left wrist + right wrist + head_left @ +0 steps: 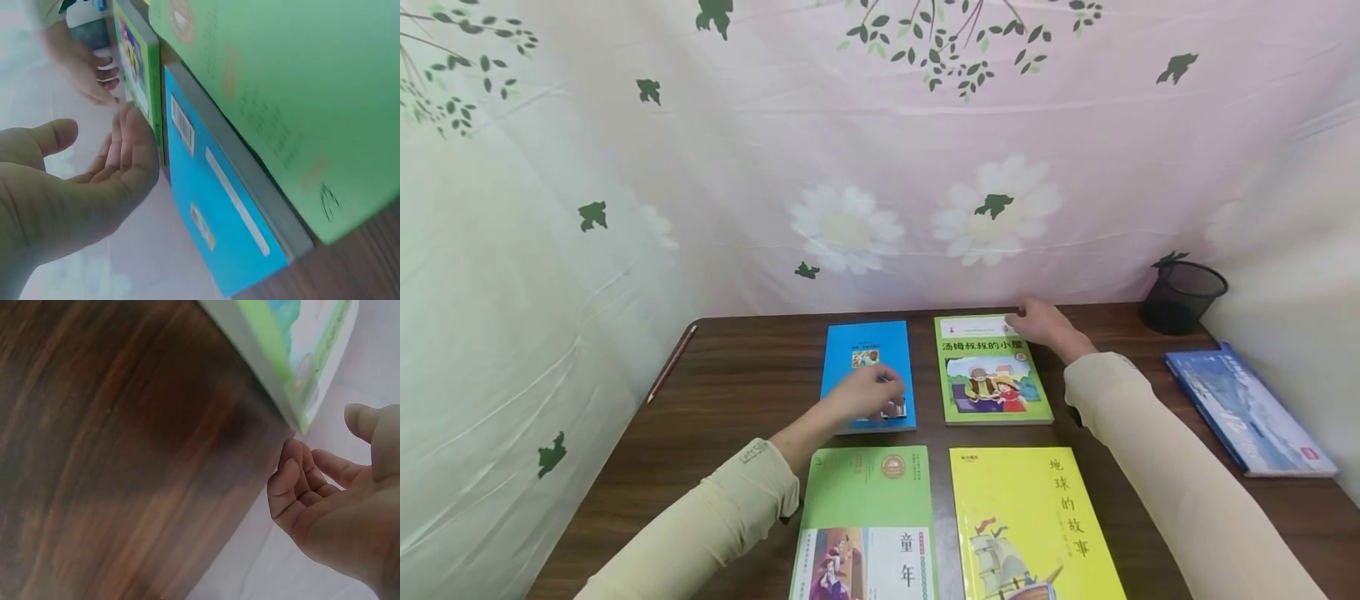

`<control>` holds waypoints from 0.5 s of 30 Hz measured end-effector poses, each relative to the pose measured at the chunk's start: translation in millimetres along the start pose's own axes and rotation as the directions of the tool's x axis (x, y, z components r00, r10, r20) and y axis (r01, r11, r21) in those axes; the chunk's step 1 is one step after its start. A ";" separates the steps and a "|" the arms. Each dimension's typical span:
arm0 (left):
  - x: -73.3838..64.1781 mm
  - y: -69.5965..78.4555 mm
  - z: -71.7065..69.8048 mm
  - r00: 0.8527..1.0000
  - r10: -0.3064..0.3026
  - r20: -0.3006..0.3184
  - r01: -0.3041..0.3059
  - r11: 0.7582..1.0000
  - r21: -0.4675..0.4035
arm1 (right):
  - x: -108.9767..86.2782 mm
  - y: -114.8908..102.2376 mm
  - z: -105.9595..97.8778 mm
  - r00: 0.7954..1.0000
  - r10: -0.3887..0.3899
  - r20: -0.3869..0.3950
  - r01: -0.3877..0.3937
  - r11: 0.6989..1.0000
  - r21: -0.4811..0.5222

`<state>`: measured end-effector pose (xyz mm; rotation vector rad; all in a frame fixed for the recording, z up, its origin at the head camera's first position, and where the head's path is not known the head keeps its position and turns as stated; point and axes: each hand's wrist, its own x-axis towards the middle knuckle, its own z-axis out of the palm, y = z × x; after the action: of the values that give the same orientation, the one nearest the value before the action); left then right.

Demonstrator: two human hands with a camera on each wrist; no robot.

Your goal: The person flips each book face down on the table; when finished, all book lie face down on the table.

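Lying in two rows, four books, two hands nearby

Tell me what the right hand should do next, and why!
Maybe the right hand should gently pinch the nearest corner of the far green book, because its fingertips are right by that corner while its thumb stands apart from it.

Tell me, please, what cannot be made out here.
- Head view: blue book, middle covered by the left hand.
- Head view: far green book, upper right corner behind the right hand.
- Head view: yellow book, bottom cut off by the lower edge.
- Right wrist view: far green book, cut off by top edge.
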<state>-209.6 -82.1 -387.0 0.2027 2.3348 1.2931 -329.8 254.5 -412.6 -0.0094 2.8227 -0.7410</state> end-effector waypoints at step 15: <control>13.1 9.0 34.5 0.946 -0.167 0.278 0.241 0.935 -0.260 | 5.4 9.7 7.0 0.992 0.084 0.091 -0.093 0.991 0.094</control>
<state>-206.1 -46.4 -399.3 0.0227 1.8719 1.3956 -333.1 259.3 -424.4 0.0973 2.6826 -0.8374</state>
